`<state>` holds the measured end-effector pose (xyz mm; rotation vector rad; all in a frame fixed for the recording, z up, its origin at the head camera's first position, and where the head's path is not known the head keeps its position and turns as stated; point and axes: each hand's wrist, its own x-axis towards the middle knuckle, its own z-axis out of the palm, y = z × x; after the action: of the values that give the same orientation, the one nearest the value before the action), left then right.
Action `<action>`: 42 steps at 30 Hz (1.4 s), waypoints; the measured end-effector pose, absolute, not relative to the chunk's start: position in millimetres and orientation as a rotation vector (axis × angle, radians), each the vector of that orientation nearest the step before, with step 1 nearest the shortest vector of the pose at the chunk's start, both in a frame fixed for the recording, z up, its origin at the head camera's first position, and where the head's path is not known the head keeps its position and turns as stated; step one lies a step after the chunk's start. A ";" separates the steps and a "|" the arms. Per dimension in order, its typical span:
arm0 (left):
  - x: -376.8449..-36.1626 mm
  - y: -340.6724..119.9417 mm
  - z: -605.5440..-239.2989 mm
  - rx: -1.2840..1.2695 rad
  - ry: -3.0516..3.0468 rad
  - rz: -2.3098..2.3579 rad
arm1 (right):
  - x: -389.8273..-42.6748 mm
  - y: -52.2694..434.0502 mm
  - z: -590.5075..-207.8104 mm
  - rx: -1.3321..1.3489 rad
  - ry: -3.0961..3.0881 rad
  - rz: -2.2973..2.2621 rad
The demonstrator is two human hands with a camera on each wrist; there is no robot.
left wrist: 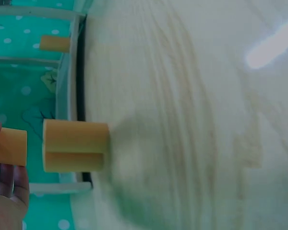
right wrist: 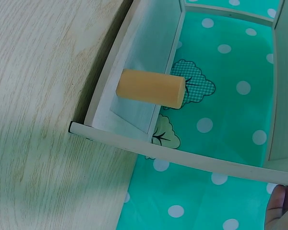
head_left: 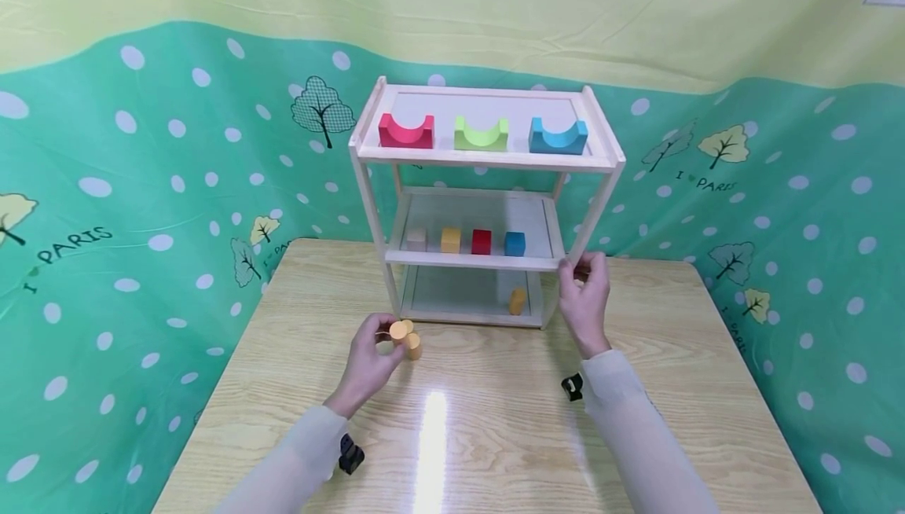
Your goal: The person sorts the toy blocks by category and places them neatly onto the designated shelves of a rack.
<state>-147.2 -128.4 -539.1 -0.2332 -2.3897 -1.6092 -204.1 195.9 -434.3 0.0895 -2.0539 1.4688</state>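
My left hand [head_left: 371, 357] pinches a natural-wood cylinder block [head_left: 399, 332] between thumb and fingers, above the table in front of the shelf's left corner. Two like cylinders [left wrist: 77, 136] stand side by side on the table just beyond it. At the other side, my right hand [head_left: 585, 302] grips the front right post of the small wooden shelf [head_left: 488, 159], level with the middle board. In the right wrist view only some fingers [right wrist: 277, 206] show beside that post. One more wooden cylinder [right wrist: 151, 88] stands on the bottom board, near its right end.
On the top board sit red [head_left: 406, 135], green [head_left: 481, 137] and blue [head_left: 557, 138] arch blocks. White [head_left: 416, 240], yellow [head_left: 450, 240], red [head_left: 481, 242] and blue [head_left: 514, 244] cubes line the middle board. A patterned green curtain [head_left: 212, 223] hangs behind the wooden table [head_left: 495, 420].
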 end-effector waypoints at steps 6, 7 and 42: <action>-150.7 -110.9 -524.9 -0.338 -2.345 -1.602 | -204.8 196.5 -435.2 0.090 -2.051 1.470; -151.3 -107.1 -522.8 -0.342 -2.343 -1.605 | -204.9 196.6 -435.6 0.092 -2.050 1.467; -200.6 -2.1 -554.0 -0.352 -2.304 -1.675 | -207.6 198.6 -437.6 0.108 -2.043 1.472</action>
<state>-200.6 -2.1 -554.0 -0.3521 -2.3042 -1.6746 -207.6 198.6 -437.6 0.1081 -2.0428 1.4718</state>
